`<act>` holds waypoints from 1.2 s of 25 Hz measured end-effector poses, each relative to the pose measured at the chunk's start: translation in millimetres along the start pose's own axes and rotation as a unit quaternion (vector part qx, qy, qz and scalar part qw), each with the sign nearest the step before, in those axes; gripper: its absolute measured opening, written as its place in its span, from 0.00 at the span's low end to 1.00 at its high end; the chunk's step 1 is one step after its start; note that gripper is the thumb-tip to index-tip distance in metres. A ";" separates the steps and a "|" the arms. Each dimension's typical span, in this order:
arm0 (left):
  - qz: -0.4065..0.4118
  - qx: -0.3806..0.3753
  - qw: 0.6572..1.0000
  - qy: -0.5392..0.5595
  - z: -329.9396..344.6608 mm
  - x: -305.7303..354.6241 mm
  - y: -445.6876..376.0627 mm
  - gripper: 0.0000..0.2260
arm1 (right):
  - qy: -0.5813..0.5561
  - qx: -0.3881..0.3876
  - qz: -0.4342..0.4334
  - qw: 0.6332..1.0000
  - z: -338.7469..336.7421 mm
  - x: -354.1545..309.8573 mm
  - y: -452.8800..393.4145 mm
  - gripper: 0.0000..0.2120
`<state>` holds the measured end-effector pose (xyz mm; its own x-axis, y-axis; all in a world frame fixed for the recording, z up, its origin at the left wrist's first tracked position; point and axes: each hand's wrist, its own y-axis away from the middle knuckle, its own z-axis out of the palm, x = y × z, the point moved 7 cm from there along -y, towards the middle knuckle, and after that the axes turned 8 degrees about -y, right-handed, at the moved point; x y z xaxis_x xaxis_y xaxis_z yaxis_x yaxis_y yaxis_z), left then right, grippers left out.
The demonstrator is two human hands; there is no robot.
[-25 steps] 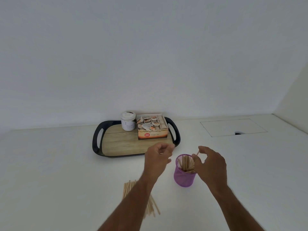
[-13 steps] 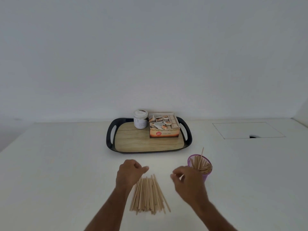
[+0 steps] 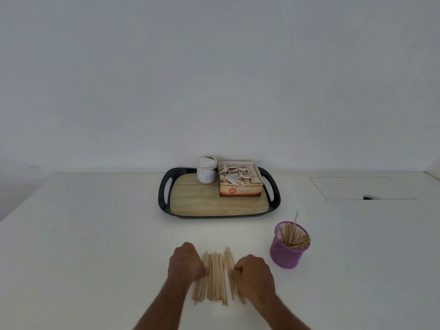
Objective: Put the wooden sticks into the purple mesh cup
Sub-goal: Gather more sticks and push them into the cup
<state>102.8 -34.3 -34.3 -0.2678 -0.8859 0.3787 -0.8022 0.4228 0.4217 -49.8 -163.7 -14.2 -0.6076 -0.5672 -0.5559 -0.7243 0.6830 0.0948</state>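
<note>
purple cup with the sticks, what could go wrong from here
The purple mesh cup is already crowded, its sticks leaning to the right and one standing tall; pushing more in may tip it or flick sticks out. Both the left hand and the right hand bear on the loose pile of wooden sticks, so a hasty gather may scatter some.

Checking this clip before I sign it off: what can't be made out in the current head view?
- Fingertips of the left hand and right hand: curled under, against the pile of wooden sticks; a grip cannot be confirmed.
- Stick count in the purple mesh cup: the sticks overlap inside the wall.
- White jar label: too small, partly turned away.
- Forearms: cut by the bottom edge and blurred.
</note>
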 end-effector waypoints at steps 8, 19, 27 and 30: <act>-0.027 -0.005 0.998 0.058 -2.6 -7.5 4.1 0.13 | -0.003 0.014 0.037 0.999 -0.7 2.3 -6.1 0.09; -0.035 -0.005 0.992 0.124 -1.3 -14.4 3.2 0.08 | -0.015 -0.023 0.063 0.998 0.0 -0.2 -7.8 0.09; -0.011 0.032 0.974 0.222 -12.2 -12.2 7.0 0.05 | -0.045 -0.052 0.091 0.994 -1.8 4.3 -12.2 0.14; -0.011 0.037 0.964 0.262 -19.1 -4.6 9.7 0.06 | -0.049 -0.041 0.066 0.996 -5.2 4.8 -11.8 0.18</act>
<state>106.5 -22.5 -16.2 0.0402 -0.6689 0.7423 -0.8452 0.3735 0.3824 -45.8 -176.9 -13.6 -0.6672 -0.4246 -0.6121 -0.6673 0.7059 0.2376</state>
